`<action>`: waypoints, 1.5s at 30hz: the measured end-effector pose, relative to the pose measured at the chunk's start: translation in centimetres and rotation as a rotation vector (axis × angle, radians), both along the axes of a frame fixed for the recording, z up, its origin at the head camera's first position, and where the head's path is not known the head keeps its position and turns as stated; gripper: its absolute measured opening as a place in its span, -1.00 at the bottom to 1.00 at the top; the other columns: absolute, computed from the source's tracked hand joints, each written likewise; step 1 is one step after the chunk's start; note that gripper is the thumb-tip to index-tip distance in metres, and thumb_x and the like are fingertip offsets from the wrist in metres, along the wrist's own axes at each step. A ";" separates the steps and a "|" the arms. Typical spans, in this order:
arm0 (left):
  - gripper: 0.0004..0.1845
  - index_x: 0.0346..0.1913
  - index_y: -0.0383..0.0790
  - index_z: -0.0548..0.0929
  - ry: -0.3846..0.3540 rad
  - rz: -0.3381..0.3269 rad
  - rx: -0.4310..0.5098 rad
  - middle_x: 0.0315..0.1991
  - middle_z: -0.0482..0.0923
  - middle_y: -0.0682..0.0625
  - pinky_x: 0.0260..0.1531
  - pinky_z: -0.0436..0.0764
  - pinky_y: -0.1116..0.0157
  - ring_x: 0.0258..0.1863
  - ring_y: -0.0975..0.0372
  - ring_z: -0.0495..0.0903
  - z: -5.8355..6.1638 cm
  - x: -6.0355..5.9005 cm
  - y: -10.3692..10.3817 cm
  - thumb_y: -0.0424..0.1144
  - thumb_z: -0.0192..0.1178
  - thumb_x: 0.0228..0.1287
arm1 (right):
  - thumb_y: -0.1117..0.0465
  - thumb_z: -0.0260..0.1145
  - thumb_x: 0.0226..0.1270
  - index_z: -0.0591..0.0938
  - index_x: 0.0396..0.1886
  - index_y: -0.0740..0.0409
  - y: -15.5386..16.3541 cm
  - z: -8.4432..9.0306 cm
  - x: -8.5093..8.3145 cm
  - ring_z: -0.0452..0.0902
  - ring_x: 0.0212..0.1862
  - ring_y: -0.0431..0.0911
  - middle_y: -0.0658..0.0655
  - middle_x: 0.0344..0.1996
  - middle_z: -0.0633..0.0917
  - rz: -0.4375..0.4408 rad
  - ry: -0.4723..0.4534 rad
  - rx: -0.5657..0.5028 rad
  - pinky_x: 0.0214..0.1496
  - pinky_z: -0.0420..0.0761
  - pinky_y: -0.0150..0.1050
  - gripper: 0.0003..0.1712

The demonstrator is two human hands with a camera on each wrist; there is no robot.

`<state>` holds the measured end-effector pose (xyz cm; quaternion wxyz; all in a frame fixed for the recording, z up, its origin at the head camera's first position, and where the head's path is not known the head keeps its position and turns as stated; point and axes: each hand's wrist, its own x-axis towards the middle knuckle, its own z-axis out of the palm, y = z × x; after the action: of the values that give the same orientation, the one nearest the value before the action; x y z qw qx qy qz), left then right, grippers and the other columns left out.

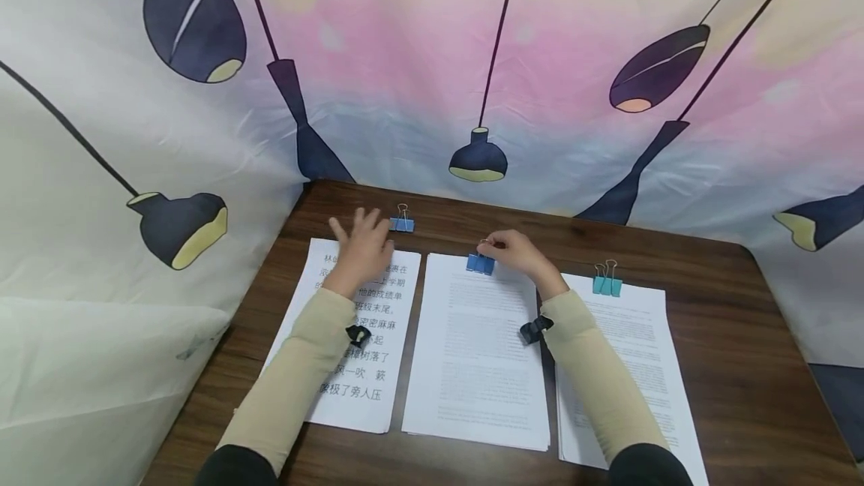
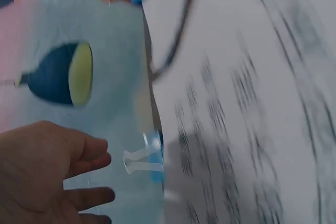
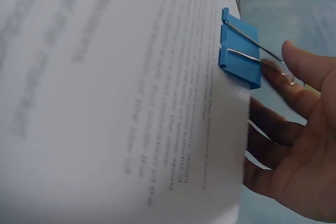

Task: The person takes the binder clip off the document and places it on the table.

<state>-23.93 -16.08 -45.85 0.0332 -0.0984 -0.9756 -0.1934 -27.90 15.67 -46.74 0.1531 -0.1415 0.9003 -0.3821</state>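
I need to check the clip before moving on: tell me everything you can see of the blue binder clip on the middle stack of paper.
The blue binder clip sits clamped on the top edge of the middle paper stack, roughly centred. Its body looks like blue painted metal, with two thin silver wire handles pointing away from the sheets. The right hand is at it, fingers touching the wire handles. It lies flat with the stack on the brown wooden table.
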 end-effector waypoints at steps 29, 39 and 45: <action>-0.68 0.16 -0.04 0.64 -0.311 -0.306 -0.128 0.35 0.30 -0.12 0.38 -0.07 -0.31 0.43 -0.05 0.20 -1.0 -2.3 11.6 -0.05 0.08 0.49 | -0.06 0.53 0.12 0.65 0.11 0.23 0.5 -0.2 -2.7 0.63 -0.02 0.00 0.20 0.02 0.69 -0.008 -0.373 -0.162 0.11 0.59 -0.09 -0.35; -0.67 0.17 -0.01 0.64 -0.351 -0.280 -0.114 0.30 0.33 -0.09 0.28 0.06 -0.40 0.40 -0.08 0.27 -0.7 -2.6 11.4 -0.04 0.08 0.49 | 0.01 0.48 0.21 0.62 0.17 0.22 0.9 -0.9 -2.8 0.63 -0.02 -0.03 0.18 0.03 0.69 0.000 -0.389 -0.222 0.08 0.59 -0.15 -0.40; -0.66 0.20 -0.03 0.62 -0.381 -0.293 -0.107 0.38 0.26 -0.11 0.23 0.05 -0.46 0.45 -0.15 0.17 -0.6 -2.8 11.4 -0.05 0.08 0.49 | 0.06 0.49 0.21 0.61 0.16 0.29 0.9 -0.8 -3.1 0.63 -0.10 -0.06 0.21 0.00 0.70 0.019 -0.399 -0.226 -0.01 0.63 -0.19 -0.41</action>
<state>-26.77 -4.72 -46.46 -0.1850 -0.2021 -0.9485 -0.1590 -30.99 16.57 -47.54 0.3149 -0.0881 0.8022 -0.4995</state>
